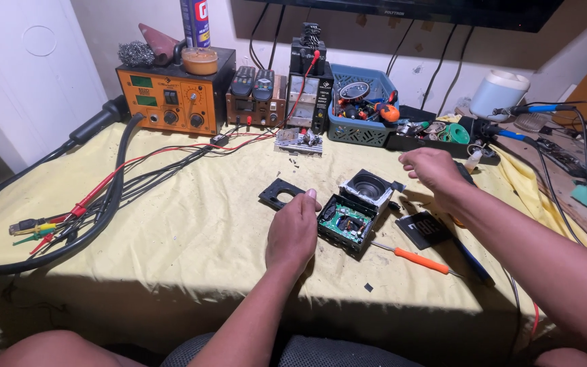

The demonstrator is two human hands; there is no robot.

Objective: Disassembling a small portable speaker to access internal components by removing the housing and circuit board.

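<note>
— On the yellow cloth [191, 224] that covers the workbench, what sits nearest the person's hands?

— A small opened speaker unit [358, 207], its black case stripped so that a green circuit board faces the near left and a round speaker cone faces up at the far end. It lies near the middle of the bench, a little to the right.

— And the left hand [293, 228]?

— It rests on the cloth just left of the unit, fingers curled loosely under, thumb up. It seems to touch the case's left edge, but whether it grips anything cannot be told. Just beyond its fingertips lies a flat black cover plate [281, 194] with a round hole.

— The right hand [433, 168]?

— It hovers over the bench to the right of the speaker cone, fingers bent downward and relaxed, holding nothing visible.

— What lies to the right of the unit?

— An orange-handled screwdriver [419, 260] on the near right, tip pointing towards the unit, and a dark square panel [426, 230] just beyond it.

— And along the far edge?

— An orange soldering station [171, 95] at the left, a bench power supply [304, 92] beside it, then a blue plastic basket [365, 129] full of small tools. Red and black cables [110, 190] sweep from the instruments down the left side of the cloth.
</note>
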